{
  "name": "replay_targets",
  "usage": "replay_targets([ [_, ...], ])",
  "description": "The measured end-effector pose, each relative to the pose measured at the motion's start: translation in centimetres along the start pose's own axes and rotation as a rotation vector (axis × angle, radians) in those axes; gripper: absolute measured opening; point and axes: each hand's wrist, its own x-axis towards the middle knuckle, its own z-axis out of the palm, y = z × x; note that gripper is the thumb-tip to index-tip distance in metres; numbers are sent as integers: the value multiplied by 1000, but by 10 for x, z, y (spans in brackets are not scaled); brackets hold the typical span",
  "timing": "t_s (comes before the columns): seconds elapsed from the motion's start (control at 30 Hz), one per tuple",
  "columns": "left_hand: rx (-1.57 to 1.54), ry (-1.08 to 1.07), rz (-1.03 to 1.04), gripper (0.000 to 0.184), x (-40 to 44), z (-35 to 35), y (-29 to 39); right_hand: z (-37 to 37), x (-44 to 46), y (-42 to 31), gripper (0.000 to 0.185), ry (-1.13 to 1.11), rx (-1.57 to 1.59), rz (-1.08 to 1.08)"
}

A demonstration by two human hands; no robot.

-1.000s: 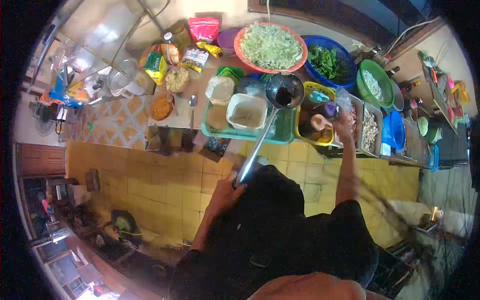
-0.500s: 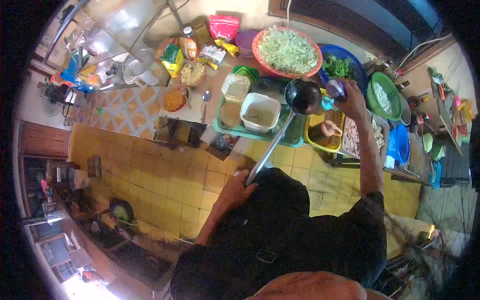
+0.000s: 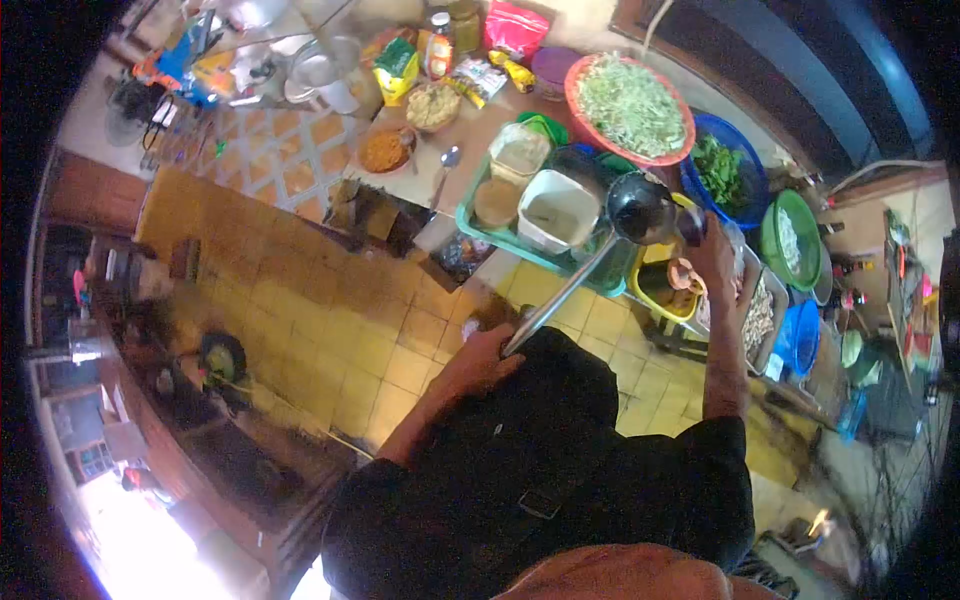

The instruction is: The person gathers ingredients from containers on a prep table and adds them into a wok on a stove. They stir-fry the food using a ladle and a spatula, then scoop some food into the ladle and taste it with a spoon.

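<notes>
The left hand's (image 3: 484,362) fingers are clenched around the handle end of the ladle (image 3: 572,287), its bowl well ahead of them. The right hand's (image 3: 716,262) fingers grasp a small dark container (image 3: 690,226) beside that bowl.

Left hand (image 3: 484,362) closed — right hand (image 3: 716,258) reaching forward.
</notes>
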Motion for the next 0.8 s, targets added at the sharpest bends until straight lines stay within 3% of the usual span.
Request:
replay_targets([
  [0.03,-6,-32,3,37,0,-3,0,5,-2,5,65,-11,2,-23],
  [0.1,-25,-45,-5,39,0,-6,-1,20,-6,19,76,-47,196,158],
  [0.17,-97,-21,111,43,-1,-7,-4,43,-1,51,81,-85,205,144],
  [0.23,-76,-42,64,45,-3,-11,-3,58,-6,67,86,-114,218,140],
  [0.3,-50,-73,16,47,-8,-13,-4,58,-18,63,73,262,202,-160],
  [0.33,-102,-9,11,48,-13,-12,-7,60,-13,58,73,261,209,-167],
  [0.43,-171,123,-31,44,-32,-25,1,6,-16,-66,28,424,28,-374],
  [0.5,-187,185,-65,39,-48,-38,14,19,-16,-120,22,203,371,-464],
  [0.57,-354,277,-257,37,-61,-49,22,45,-4,-165,20,-147,413,-500],
  [0.63,-421,324,-292,36,-73,-57,23,103,18,-193,20,-247,187,-630],
  [0.67,-496,364,-325,34,-80,-60,22,118,29,-203,20,-242,194,-629],
  [0.73,-477,388,-349,31,-96,-61,9,136,39,-215,20,-484,79,-711],
  [0.8,-477,473,-445,27,-114,-56,-6,139,41,-214,20,-492,150,-784],
])
